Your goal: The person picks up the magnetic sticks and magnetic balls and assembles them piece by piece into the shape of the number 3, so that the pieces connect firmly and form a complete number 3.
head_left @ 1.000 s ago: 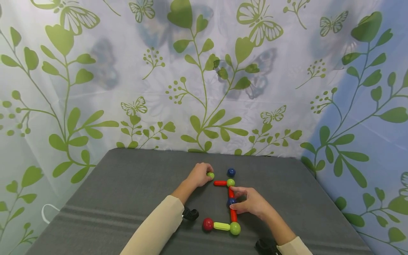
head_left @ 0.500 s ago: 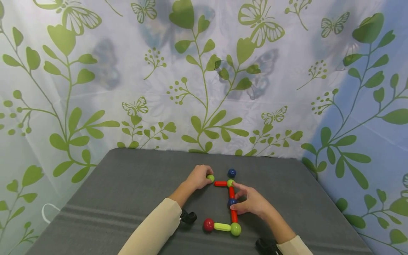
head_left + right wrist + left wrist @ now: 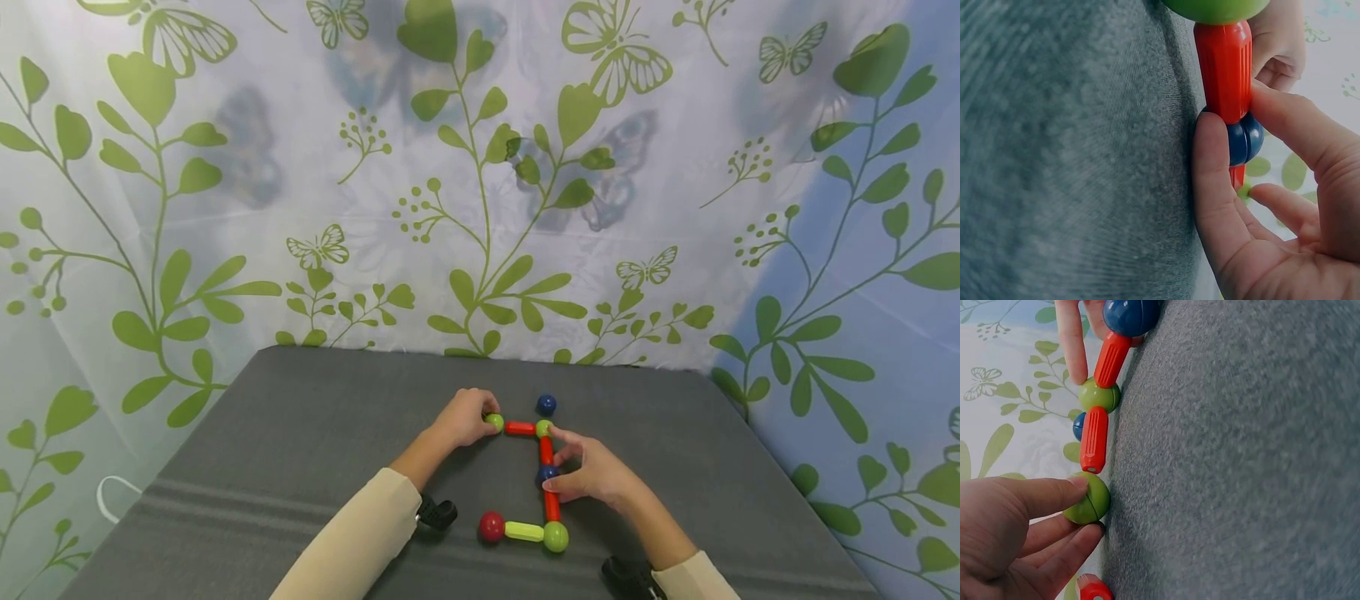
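My left hand pinches a light green toy ball between thumb and fingers. The ball stands at the free end of a red magnetic rod; whether they touch I cannot tell. That rod's other end meets a second green ball. From there a red rod, a blue ball and another red rod run toward me to a larger green ball. A yellow-green rod links it to a red ball. My right hand grips the blue ball, one fingertip at the second green ball.
A loose-looking dark blue ball lies just beyond the chain. Below my left hand, part of another red piece shows in the left wrist view. The grey table ends at a leaf-patterned curtain.
The left hand has brought its green ball to the free end of the red rod, narrowing the gap. A right-hand finger has shifted from the red rod to the second green ball.
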### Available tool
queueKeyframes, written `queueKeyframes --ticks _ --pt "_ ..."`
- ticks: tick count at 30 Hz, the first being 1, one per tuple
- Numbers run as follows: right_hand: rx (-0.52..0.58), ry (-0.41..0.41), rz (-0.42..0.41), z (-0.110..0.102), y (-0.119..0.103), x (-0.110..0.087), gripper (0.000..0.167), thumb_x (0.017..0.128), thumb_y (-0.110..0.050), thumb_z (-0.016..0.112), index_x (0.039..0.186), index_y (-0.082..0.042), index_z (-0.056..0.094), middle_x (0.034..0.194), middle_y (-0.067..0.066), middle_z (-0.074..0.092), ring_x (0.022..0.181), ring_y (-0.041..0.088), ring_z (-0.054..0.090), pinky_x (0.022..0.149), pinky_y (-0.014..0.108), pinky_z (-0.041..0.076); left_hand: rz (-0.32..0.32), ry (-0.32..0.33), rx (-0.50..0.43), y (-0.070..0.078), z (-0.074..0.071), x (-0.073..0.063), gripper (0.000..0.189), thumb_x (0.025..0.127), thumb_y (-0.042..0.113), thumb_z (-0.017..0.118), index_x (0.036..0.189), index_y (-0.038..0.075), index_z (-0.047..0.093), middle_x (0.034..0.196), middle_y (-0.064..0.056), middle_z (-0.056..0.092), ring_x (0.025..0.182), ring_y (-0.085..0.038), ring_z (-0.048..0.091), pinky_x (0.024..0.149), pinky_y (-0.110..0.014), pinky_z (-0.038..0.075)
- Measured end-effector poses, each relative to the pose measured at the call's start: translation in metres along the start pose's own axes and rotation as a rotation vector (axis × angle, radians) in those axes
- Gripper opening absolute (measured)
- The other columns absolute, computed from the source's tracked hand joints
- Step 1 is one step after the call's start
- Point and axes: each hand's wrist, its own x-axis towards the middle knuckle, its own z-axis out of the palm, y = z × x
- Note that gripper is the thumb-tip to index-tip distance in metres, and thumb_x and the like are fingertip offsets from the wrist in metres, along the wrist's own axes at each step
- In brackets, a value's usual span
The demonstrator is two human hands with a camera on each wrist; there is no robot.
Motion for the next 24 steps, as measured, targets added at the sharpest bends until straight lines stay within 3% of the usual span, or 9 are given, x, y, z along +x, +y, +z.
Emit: queueKeyframes --ticks 10,16,20,24 --pt "0.034 0.021 -0.012 0.002 0.001 -0.003 0.1 0.075 -0.004 0.089 0.159 -0.01 0.035 0.123 0.022 0.058 0.081 0.025 0.074 0.076 0.042 0.063 0.036 -0.004 -0.036 -0.001 0.0 -0.003 0.021 0.086 0.014 0.084 0.104 0.008 0.075 0.101 -0.006 0.075 0.093 -0.02 0.069 0.084 -0.035 0.057" --pt "0.039 0.056 -0.006 0.006 0.001 -0.005 0.095 0.075 -0.001 0.089 0.156 -0.01 0.04 0.124 0.022 0.058 0.081 0.025 0.074 0.074 0.042 0.063 0.056 0.042 -0.034 -0.01 -0.003 -0.011 0.025 0.086 0.015 0.084 0.109 0.008 0.075 0.105 -0.007 0.075 0.097 -0.021 0.069 0.087 -0.039 0.057" --pt "0.039 0.087 0.004 0.009 0.0 -0.007 0.091 0.074 0.001 0.089 0.153 -0.008 0.044 0.122 0.022 0.059 0.083 0.026 0.075 0.073 0.042 0.063 0.017 0.12 0.017 -0.013 -0.009 -0.02 0.028 0.085 0.012 0.084 0.11 0.005 0.074 0.107 -0.01 0.073 0.099 -0.026 0.067 0.087 -0.042 0.056" --pt "0.041 0.104 -0.001 0.011 -0.001 -0.009 0.087 0.075 0.0 0.089 0.15 -0.006 0.047 0.12 0.023 0.059 0.082 0.025 0.075 0.072 0.042 0.063 -0.083 0.198 0.084 -0.016 -0.013 -0.029 0.032 0.082 0.014 0.086 0.108 0.001 0.074 0.104 -0.013 0.069 0.101 -0.031 0.065 0.09 -0.043 0.056"
